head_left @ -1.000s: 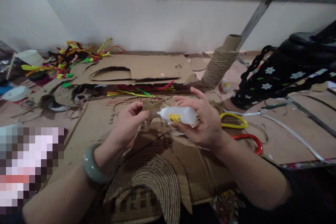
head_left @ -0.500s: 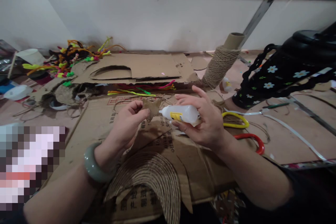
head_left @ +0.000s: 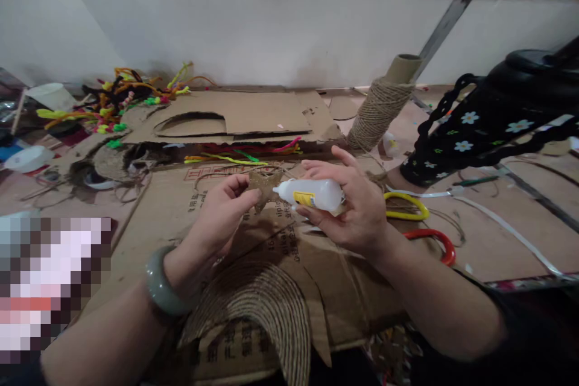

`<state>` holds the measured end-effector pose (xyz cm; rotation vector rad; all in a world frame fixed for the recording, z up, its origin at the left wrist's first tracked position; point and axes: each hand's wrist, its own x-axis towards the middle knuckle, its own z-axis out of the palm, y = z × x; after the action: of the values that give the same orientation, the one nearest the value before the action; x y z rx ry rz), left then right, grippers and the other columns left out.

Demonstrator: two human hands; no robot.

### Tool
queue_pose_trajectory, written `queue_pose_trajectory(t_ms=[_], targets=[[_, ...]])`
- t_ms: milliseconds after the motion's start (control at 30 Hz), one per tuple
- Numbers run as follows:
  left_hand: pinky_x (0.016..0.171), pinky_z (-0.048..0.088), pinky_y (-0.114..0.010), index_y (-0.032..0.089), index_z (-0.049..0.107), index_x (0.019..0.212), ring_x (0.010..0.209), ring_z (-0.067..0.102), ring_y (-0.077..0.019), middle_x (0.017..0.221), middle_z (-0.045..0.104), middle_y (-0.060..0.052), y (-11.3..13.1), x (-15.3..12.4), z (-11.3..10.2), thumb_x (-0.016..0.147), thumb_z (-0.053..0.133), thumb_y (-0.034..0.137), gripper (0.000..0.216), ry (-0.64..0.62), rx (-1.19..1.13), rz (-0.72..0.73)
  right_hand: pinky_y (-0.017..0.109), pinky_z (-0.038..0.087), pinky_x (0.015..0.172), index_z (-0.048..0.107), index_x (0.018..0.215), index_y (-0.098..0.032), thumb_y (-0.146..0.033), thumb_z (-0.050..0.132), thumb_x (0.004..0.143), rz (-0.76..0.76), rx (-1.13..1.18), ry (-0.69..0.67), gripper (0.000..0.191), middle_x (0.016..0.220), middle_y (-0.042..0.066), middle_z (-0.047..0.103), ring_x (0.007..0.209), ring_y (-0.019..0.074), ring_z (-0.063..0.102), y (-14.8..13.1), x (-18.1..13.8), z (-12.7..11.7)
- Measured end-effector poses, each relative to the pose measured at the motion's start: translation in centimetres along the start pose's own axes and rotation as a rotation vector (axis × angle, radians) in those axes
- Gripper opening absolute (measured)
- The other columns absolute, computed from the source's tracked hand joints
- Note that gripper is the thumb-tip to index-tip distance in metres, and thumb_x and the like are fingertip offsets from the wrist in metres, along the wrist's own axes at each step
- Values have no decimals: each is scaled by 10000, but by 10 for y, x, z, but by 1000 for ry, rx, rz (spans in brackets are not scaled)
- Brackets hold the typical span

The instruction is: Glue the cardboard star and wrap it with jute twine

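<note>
A yellow-labelled white glue bottle (head_left: 313, 194), writing unreadable, gripped in the right hand (head_left: 357, 211), touches a brown cardboard star (head_left: 263, 186) pinched by the left hand (head_left: 221, 217).

Tabletop (head_left: 497, 253), brown: carried flattened cardboard sheets (head_left: 253, 111), twine spool (head_left: 380, 108) leaning, pipe cleaners (head_left: 113, 99) heaped far left, yellow-handled scissors (head_left: 404, 205) beside red-handled scissors (head_left: 434, 241), white strap (head_left: 506, 229), twine-wrapped arc (head_left: 266, 307).

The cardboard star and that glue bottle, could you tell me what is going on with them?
A person's left hand pinches a small cardboard star, while the right hand holds a white glue bottle with its nozzle against the star. Below the hands, a twine-covered cardboard arch lies on flattened cardboard. Scissors lie to the right.
</note>
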<state>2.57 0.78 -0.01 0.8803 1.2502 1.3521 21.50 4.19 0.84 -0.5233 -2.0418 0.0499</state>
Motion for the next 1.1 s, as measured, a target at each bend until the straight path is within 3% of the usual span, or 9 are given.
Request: queue_pose_trajectory(t_ms=[1100], targets=[[613,422,-229,169,621,698,612,545,-99,677,640,14,1,-1,1,619,704,147,117,15,-4,9,481,404,1001,478,1028,-217,-324,675,729,28,-6,12,374,925,59,705,928,222,684,1,0,1]])
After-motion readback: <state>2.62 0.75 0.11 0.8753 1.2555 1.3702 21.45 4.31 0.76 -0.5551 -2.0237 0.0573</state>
